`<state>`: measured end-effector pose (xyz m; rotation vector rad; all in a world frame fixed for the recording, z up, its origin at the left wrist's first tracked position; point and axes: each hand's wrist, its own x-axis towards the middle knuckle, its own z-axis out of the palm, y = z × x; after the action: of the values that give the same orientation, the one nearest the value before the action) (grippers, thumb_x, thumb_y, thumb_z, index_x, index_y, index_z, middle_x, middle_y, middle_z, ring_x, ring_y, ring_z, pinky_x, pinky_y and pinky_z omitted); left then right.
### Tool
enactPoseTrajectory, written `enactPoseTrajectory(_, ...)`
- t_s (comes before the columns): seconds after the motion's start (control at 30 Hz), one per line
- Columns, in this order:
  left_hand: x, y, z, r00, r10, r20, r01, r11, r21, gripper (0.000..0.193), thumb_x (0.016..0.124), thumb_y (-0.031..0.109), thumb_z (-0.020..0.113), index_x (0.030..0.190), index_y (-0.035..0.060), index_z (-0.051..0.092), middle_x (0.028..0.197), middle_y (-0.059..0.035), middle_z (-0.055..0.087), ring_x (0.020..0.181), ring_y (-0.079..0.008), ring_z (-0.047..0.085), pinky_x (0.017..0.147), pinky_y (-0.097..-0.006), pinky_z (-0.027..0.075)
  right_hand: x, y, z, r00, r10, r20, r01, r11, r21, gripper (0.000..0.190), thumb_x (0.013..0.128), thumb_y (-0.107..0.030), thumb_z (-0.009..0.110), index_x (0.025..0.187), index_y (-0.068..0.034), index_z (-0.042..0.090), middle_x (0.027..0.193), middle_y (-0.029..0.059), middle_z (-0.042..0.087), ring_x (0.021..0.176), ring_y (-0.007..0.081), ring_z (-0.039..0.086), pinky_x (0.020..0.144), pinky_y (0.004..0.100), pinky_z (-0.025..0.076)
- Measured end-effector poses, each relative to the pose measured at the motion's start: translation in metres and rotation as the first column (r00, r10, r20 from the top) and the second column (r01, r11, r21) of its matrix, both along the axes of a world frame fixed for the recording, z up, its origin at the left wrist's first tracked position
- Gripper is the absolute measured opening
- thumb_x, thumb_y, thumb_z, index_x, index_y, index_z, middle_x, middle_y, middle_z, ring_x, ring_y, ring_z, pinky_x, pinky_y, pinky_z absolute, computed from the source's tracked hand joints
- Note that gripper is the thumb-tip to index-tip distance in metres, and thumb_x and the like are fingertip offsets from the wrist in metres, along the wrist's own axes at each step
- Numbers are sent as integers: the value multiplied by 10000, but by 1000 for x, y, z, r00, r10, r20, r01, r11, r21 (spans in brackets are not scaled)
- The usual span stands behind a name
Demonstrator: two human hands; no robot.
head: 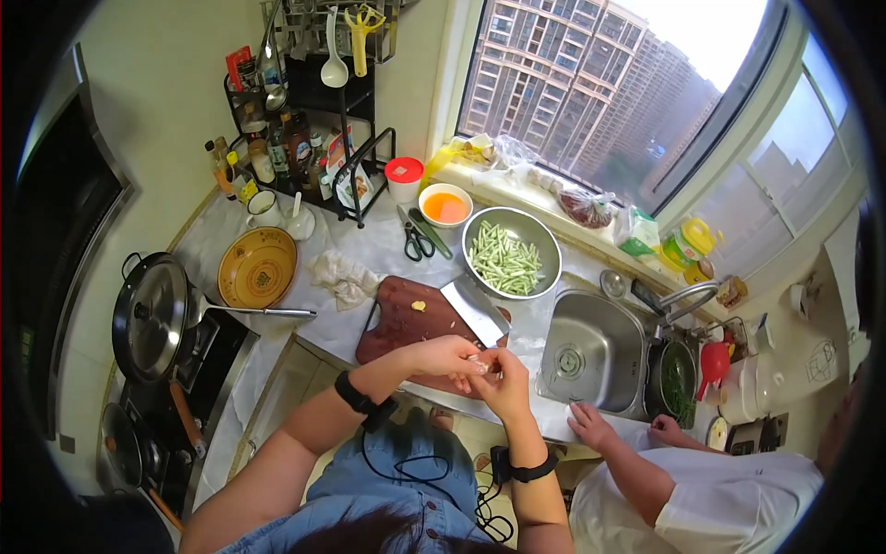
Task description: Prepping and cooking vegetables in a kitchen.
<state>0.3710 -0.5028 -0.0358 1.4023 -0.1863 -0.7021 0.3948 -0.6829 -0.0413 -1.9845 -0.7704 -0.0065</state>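
My left hand (448, 359) and my right hand (507, 384) meet over the near edge of a reddish-brown cutting board (394, 336). Between their fingertips is a small pale piece (480, 361), perhaps a garlic clove; the fingers partly cover it. Just beyond my hands, a cleaver (476, 310) lies across the board's right part, its handle hidden from view. A small yellow piece (418, 305), possibly ginger, rests on the board farther left. Past the cleaver stands a metal bowl (558, 257) of cut green beans (505, 260).
A sink (595, 346) is right of the board; another person's hand (592, 426) rests on the counter's front edge. Scissors (417, 242), a green-handled knife (432, 235) and an orange-filled bowl (445, 206) lie behind. Leftward are a cloth (342, 277), brown bowl (257, 269) and lidded pan (152, 311).
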Motion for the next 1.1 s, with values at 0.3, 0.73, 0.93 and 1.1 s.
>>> enactPoseTrajectory(0.3,-68,27,-73,939,270,211,-343,756,557,346,790,348,607,769,5,645,670,-109,624,629,-190,613,623,-303,489,62,-42,-125,976,-164,145,216,828,-517,559,612,-167,728,1111,-57,501,1053,166,543,875,335,563,771,408,471)
enactPoseTrajectory(0.73,-24,-9,-131,790,365,492,-606,583,541,313,779,331,603,866,30,584,772,-178,623,732,-341,604,660,-412,468,76,-75,-63,995,-94,18,84,765,-639,264,701,-235,558,823,-10,622,758,214,617,745,374,603,682,434,477)
enactPoseTrajectory(0.93,0,-34,-150,745,297,597,-657,478,583,353,794,325,638,866,55,422,741,-137,609,720,-308,604,607,-403,452,8,-134,-57,972,-208,-105,130,858,-497,393,805,-407,555,767,-18,593,593,171,573,589,362,577,546,415,440)
enactPoseTrajectory(1.1,-10,-33,-157,729,208,652,-675,374,636,405,725,332,701,875,74,426,776,-132,586,778,-328,589,655,-428,458,-24,-153,-73,970,-243,-7,188,766,-615,435,817,-467,529,869,-40,591,660,189,600,654,374,594,591,448,453)
